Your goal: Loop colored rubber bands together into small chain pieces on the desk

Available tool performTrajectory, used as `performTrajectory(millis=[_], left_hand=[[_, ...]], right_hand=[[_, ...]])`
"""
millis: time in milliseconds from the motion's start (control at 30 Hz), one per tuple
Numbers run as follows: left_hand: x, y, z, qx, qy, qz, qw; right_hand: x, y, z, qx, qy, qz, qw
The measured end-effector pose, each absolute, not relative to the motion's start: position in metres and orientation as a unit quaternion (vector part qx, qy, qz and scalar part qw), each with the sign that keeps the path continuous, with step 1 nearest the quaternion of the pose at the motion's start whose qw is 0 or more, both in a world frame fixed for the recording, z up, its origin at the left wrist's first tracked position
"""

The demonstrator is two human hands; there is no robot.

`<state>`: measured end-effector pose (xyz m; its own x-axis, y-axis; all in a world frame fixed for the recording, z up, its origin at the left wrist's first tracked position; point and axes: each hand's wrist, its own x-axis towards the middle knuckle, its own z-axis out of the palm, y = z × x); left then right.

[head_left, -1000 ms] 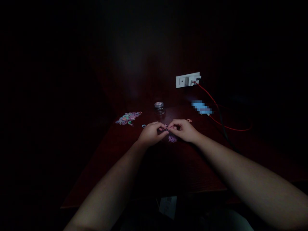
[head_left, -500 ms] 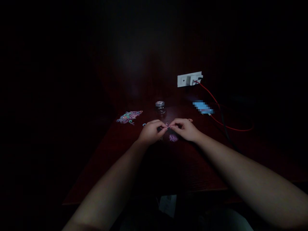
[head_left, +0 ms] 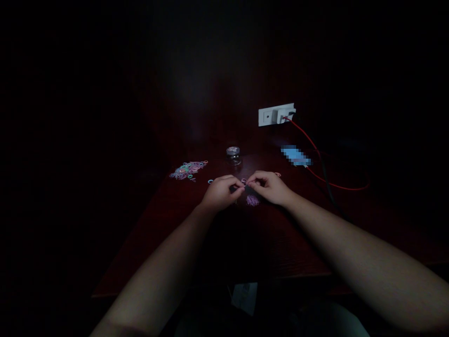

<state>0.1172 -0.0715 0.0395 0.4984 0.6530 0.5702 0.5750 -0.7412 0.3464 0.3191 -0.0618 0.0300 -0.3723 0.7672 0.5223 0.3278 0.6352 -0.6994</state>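
My left hand [head_left: 221,191] and my right hand [head_left: 268,186] almost meet over the dark red table. Thumb and fingers of each are pinched together; what they hold is too small and dark to name. Between the fingertips, just beyond them, a small pinkish band [head_left: 243,180] shows. A bunch of purple bands [head_left: 252,201] lies on the near side of my fingertips. Left of my left hand is a blue band [head_left: 210,181], and an orange band [head_left: 278,174] is partly hidden behind my right hand. A pile of coloured bands [head_left: 188,170] lies further left.
A clear round jar [head_left: 233,152] stands behind my hands. At the back right lies a phone [head_left: 296,156], blurred out, with a red cable [head_left: 312,139] running to a white wall socket [head_left: 267,117]. The table's front edge [head_left: 224,282] crosses below my forearms.
The fingertips of my two hands have moved very slightly apart. Both hands stay pinched in nearly the same place.
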Motion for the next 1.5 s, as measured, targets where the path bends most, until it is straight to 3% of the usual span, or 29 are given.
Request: performTrajectory(millis=[667, 1500], left_hand=[[0.1171, -0.0760, 0.0397, 0.861, 0.357, 0.353, 0.085], [0.1169, -0.0743, 0.0379, 0.840, 0.392, 0.368, 0.071]], right_hand=[[0.3173, -0.0603, 0.0257, -0.339, -0.768, 0.302, 0.452], [0.3170, -0.0617, 0.0284, -0.339, -0.780, 0.265, 0.454]])
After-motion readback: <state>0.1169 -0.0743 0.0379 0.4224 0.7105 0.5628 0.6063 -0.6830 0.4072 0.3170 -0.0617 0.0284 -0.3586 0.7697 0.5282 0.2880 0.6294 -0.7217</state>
